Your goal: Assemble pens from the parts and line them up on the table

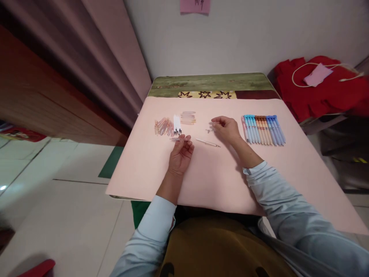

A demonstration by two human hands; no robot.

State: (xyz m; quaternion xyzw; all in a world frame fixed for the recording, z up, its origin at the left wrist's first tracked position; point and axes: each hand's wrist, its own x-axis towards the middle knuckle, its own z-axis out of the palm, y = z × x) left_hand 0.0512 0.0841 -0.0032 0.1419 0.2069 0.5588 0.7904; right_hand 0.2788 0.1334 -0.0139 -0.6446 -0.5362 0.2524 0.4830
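Observation:
My left hand [180, 156] is palm up, thumb pressed against the fingers, with a clear pinkish pen barrel [174, 139] pinched sideways between them. My right hand [227, 129] has its thumb and fingertips brought together low over the paper; what they hold, if anything, is too small to make out. Small clear pieces [208, 131] lie by its fingertips. Between the hands rests one white pen refill [207, 142] with a metallic tip. Just beyond my left hand are white refills with dark tips [177, 122], a heap of pinkish pen parts [164, 127] and a stack of clear barrels [188, 117].
A row of assembled pens [263, 130] in blue, brown and violet-blue lies at the right. Pale pink paper [213, 181] covers most of the table. Red cloth with a white cable [296, 92] sits beyond the right edge; a wooden panel [63, 92] and curtain stand left.

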